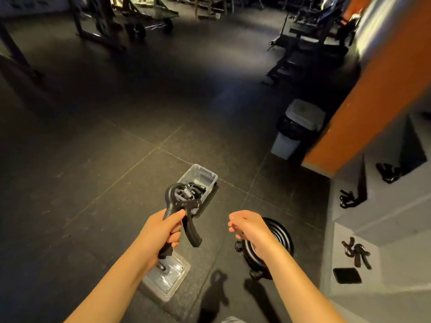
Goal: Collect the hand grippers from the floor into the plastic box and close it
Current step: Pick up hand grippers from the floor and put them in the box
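Observation:
My left hand [163, 234] grips a black hand gripper [184, 210] by one handle, held in the air above the near end of the clear plastic box [205, 177]. The box stands open on the dark floor with other black grippers [197, 191] inside. Its clear lid [166, 277] lies flat on the floor below my left wrist. My right hand [248, 227] hovers to the right with loosely curled fingers and holds nothing. More hand grippers lie on the grey steps at right [356, 251], [347, 198], [388, 172].
A black weight plate [275, 231] lies on the floor under my right hand. A grey bin [299, 129] with a black liner stands by an orange wall [363, 108]. Gym machines [310, 31] fill the background. A black square pad [347, 275] lies on the lowest step.

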